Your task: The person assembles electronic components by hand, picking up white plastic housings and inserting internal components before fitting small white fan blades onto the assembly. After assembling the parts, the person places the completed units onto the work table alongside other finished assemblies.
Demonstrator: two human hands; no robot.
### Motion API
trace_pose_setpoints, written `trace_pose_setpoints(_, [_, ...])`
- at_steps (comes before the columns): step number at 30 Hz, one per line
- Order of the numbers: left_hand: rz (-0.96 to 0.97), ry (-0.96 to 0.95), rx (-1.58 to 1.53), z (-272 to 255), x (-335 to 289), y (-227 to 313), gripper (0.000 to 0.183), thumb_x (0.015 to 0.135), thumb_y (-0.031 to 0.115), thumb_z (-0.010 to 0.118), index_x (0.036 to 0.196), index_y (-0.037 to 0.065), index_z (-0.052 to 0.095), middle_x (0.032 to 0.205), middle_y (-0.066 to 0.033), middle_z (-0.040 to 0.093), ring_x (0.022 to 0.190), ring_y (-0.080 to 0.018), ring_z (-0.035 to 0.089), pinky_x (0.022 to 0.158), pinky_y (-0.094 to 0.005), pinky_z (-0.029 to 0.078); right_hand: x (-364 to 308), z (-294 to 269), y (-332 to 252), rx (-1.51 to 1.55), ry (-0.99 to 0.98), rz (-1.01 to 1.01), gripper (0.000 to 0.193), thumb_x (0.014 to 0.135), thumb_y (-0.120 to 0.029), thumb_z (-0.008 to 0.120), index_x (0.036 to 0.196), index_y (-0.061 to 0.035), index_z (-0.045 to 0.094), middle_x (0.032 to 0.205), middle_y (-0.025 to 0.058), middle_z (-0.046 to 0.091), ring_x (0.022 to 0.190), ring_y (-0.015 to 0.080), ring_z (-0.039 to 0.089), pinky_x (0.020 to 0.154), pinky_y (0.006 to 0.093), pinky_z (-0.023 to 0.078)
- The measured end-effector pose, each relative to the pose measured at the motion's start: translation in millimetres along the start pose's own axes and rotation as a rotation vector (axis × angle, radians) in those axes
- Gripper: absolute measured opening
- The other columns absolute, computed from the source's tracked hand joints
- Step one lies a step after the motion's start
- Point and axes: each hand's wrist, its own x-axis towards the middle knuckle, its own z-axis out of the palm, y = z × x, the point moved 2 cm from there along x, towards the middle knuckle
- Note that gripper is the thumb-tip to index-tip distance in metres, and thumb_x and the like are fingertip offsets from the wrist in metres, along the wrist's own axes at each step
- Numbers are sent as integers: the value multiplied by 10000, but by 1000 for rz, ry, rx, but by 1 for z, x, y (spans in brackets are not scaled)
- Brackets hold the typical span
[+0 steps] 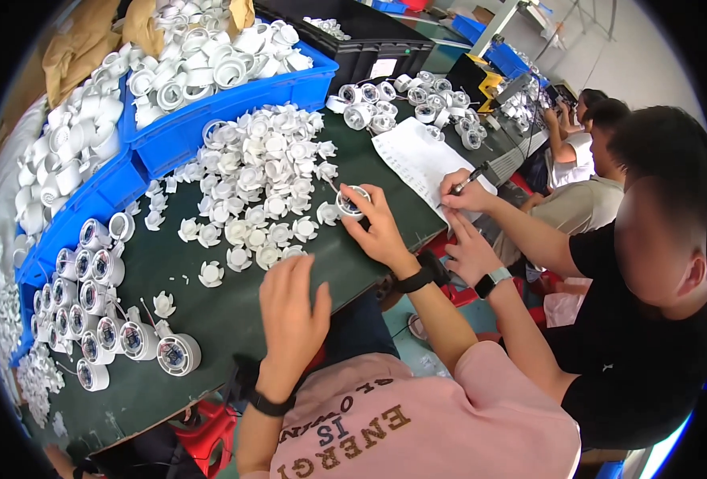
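Note:
My right hand [382, 230] grips a round white housing [354, 201] with a dark circuit part inside, near the table's front edge. Thumb and fingers curve around its rim. My left hand [288, 315] is open over the table edge, fingers stretched and thumb apart, with nothing in it. Just beyond both hands spreads a heap of small white finned plastic parts [254, 172]. On the left stand several white cylindrical housings [136, 339] with circuit parts and thin wires. One finned part [163, 304] lies near them.
Blue bins [234, 112] filled with white plastic parts line the far side, beside a black crate [369, 44]. A person in black [641, 319] at my right writes with a pen [467, 180] on a paper sheet [409, 156]. More round housings [433, 100] stand beyond the paper.

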Motion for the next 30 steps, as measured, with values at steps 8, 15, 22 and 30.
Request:
trace_pose_setpoints(8, [125,-66,266,81,44,-33,517,743,152,706,1205,-6,535,1309,-156,475,1242,-345,409,980,-509,321,-2,0,-1,42,-12,-11,518,816,-29,645,1320,-83,537,1196,151,482,1092,280,511,934,320,415])
trace_pose_setpoints(15, [114,-100,430,81,44,-35,561,743,238,724,1213,-4,536,1323,-141,473,1261,-336,395,1007,-529,293,-2,1,8,-26,3,-4,509,828,-69,636,1325,-66,525,1225,170,464,1105,300,498,917,336,422])
trace_pose_setpoints(22, [29,-11,207,27,-1,-12,479,772,172,674,1192,-14,538,1323,-219,431,1253,-391,388,989,-534,285,-14,-7,11,100,62,45,423,944,-77,513,1361,-15,477,1253,124,534,1143,201,517,975,289,381])
trace_pose_setpoints(30, [-177,165,337,-26,-59,-25,445,759,80,643,1184,-4,540,1324,-216,424,1261,-429,361,1023,-515,253,-8,-2,8,88,-19,79,437,984,-154,463,1398,-18,428,1267,118,507,1152,194,494,992,286,361])
